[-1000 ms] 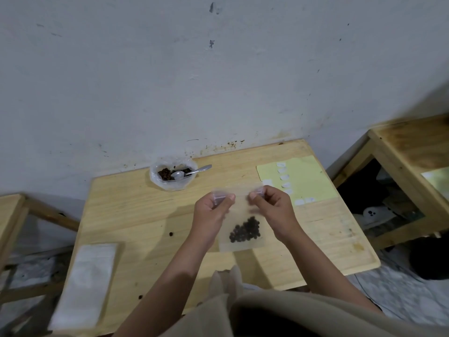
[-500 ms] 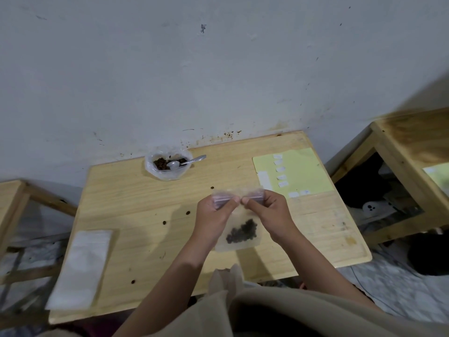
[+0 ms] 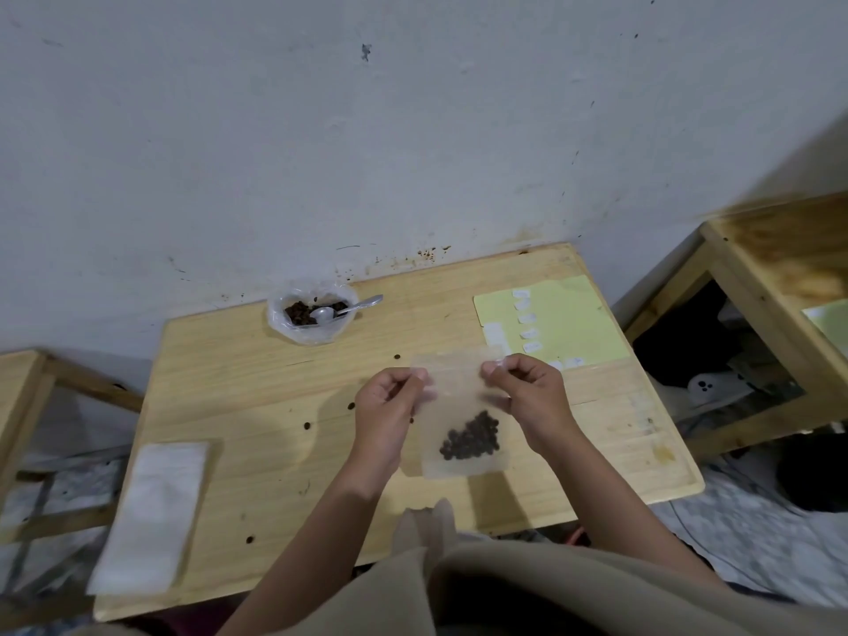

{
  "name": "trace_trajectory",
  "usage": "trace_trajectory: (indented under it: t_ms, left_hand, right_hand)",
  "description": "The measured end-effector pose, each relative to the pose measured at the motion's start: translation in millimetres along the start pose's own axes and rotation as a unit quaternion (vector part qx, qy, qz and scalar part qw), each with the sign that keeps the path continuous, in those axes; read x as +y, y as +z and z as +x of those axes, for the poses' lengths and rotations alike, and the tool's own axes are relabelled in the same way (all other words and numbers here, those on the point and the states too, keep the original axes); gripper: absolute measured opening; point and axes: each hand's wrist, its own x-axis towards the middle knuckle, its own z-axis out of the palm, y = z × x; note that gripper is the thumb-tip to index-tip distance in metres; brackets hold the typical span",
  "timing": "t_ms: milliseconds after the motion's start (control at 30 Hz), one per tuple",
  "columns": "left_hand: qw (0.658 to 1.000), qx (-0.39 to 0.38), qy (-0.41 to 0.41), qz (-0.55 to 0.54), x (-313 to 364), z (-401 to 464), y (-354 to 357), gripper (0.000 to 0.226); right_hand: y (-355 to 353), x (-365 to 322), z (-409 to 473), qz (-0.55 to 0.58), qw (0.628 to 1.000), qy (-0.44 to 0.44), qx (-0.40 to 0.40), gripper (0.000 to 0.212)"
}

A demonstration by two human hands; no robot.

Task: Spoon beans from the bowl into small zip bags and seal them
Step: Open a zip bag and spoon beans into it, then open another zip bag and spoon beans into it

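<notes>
Now, what lies before the person:
Zip bag [image 3: 460,420]: a small clear bag held upright above the wooden surface [image 3: 257,406], tilted a little, its top edge between the two hands.
Beans in bag [image 3: 470,437]: a dark cluster settled in the lower part of the bag.
Left hand [image 3: 384,415]: fingers curled, thumb and fingertips pinching the top left corner of the bag.
Right hand [image 3: 527,397]: fingers curled, thumb and forefinger pinching the top right corner; whether the zip strip is pressed closed cannot be told.
Bowl [image 3: 313,316]: a clear plastic bowl at the far edge of the surface near the wall, well apart from the hands, with dark beans inside.
Spoon [image 3: 345,309]: metal, resting in the bowl, its handle pointing right over the rim.
Loose beans [image 3: 306,425]: a few scattered on the surface to the left of the hands.
Yellow sheet [image 3: 564,321]: at the far right of the surface, carrying small white labels [image 3: 527,318].
White stack [image 3: 151,511]: flat pale bags or sheets at the near left corner.
</notes>
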Motion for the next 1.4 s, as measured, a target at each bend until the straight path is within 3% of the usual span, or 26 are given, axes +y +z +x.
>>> trace_trajectory:
  t_ms: [167,333,400,467,567,633,767,900,1000,1167,1300,1400]
  left_hand:
    - [0.999,0.005,-0.004,0.047,-8.2,9.4,-7.2,0.012]
    - [0.993,0.026,-0.073,0.09,-32.8,16.7,-3.1,0.012]
    - [0.987,0.029,-0.079,0.134,-43.5,17.3,-0.8,0.016]
    - [0.98,0.021,-0.074,0.182,-54.0,16.4,1.0,0.03]
    - [0.967,-0.018,-0.073,0.242,-70.2,14.6,0.6,0.052]
    - [0.948,-0.066,-0.049,0.307,-78.1,10.7,-0.7,0.058]
    - [0.884,-0.116,0.1,0.441,-85.6,6.0,-6.0,0.062]
    - [0.858,-0.13,0.124,0.482,-91.1,8.7,-10.9,0.062]
    - [0.868,-0.121,0.141,0.46,-88.8,9.2,-17.5,0.057]
    - [0.926,-0.059,0.119,0.353,-74.2,9.9,-44.4,0.043]
    - [0.929,-0.037,0.127,0.346,-55.6,9.1,-88.4,0.038]
    - [0.93,-0.003,0.125,0.346,-49.7,11.3,-127.2,0.036]
  right_hand:
    - [-2.3,6.4,7.7,-0.013,0.999,0.032,0.011,0.024]
    - [-10.9,25.4,19.9,-0.13,0.99,0.04,0.044,0.017]
    - [-15.5,33.6,26.4,-0.166,0.983,0.035,0.069,0.024]
    - [-18.9,41.1,32.2,-0.215,0.972,0.022,0.089,0.03]
    - [-20.5,50.2,37.7,-0.309,0.947,0.0,0.082,0.023]
    - [-21.5,55.6,39.8,-0.381,0.923,-0.004,0.057,0.016]
    - [-23.3,65.3,43.0,-0.469,0.881,-0.052,0.011,0.025]
    - [-19.8,65.9,44.0,-0.502,0.862,-0.075,0.006,0.028]
    - [-17.1,68.7,43.5,-0.521,0.848,-0.091,0.007,0.031]
    - [1.2,76.1,42.0,-0.561,0.822,-0.093,0.037,0.031]
    - [25.3,80.1,33.6,-0.603,0.785,-0.091,0.108,0.033]
    - [53.6,83.0,22.9,-0.595,0.786,-0.111,0.125,0.033]
